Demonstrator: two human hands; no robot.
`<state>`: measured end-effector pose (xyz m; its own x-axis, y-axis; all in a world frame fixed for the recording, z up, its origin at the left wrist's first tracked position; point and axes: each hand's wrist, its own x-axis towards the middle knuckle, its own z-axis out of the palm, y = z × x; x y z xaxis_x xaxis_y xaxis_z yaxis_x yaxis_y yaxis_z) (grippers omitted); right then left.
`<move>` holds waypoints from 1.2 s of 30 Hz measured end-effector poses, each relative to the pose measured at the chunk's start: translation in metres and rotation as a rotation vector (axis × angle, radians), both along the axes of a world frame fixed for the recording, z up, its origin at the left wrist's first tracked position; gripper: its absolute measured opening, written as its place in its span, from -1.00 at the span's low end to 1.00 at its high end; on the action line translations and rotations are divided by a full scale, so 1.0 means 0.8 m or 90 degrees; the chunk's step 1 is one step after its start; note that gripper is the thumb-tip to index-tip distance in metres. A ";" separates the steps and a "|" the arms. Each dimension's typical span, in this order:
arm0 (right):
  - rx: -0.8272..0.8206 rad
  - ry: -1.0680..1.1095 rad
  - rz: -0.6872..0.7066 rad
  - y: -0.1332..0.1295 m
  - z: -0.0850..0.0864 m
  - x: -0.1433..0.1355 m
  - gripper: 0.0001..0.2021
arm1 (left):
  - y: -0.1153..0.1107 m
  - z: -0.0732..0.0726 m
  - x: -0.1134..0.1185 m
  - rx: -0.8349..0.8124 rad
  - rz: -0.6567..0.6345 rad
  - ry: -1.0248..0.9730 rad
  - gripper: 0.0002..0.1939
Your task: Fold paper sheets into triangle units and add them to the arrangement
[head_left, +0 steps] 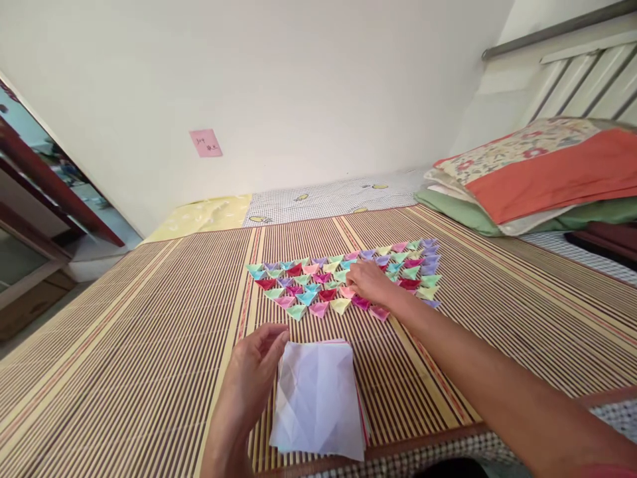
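Over the rows of small coloured folded paper pieces (320,310), my right hand (369,282) reaches down with its fingers bunched on a folded paper piece. The hand partly covers the pieces around it, and its fingertips show only in part. My left hand (251,365) is at the near left edge of a stack of square paper sheets (318,401). Its fingers are loosely curved, with a gap to the thumb and nothing visible between them. The top sheet is pale white-lilac with crease lines; coloured edges show beneath it.
A striped bamboo mat (164,345) covers the bed. At the right lie stacked pillows (542,172) in orange, floral and green, beside a white bed rail (592,79). A pink note (206,143) is on the wall (318,86). A doorway (74,172) opens at the left.
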<state>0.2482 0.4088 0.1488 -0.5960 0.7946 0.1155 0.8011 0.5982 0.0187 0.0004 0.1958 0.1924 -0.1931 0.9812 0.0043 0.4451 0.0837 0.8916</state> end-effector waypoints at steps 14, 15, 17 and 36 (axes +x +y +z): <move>0.007 -0.054 0.012 -0.003 -0.008 -0.005 -0.66 | 0.001 0.001 0.000 -0.012 -0.007 -0.004 -0.61; 0.009 -0.051 0.014 -0.003 -0.008 -0.006 -0.66 | 0.001 0.000 0.000 -0.011 -0.006 -0.003 -0.61; 0.010 -0.043 0.017 -0.005 -0.010 -0.008 -0.66 | 0.001 -0.001 0.000 -0.011 -0.005 0.000 -0.61; -0.067 0.059 -0.027 -0.011 0.020 0.078 -0.73 | 0.005 -0.001 0.003 -0.026 -0.005 -0.013 -0.58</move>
<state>0.3103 0.3998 0.1646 -0.5529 0.8291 0.0829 0.8207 0.5590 -0.1183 0.0027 0.1996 0.1920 -0.1854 0.9818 -0.0400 0.4280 0.1173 0.8961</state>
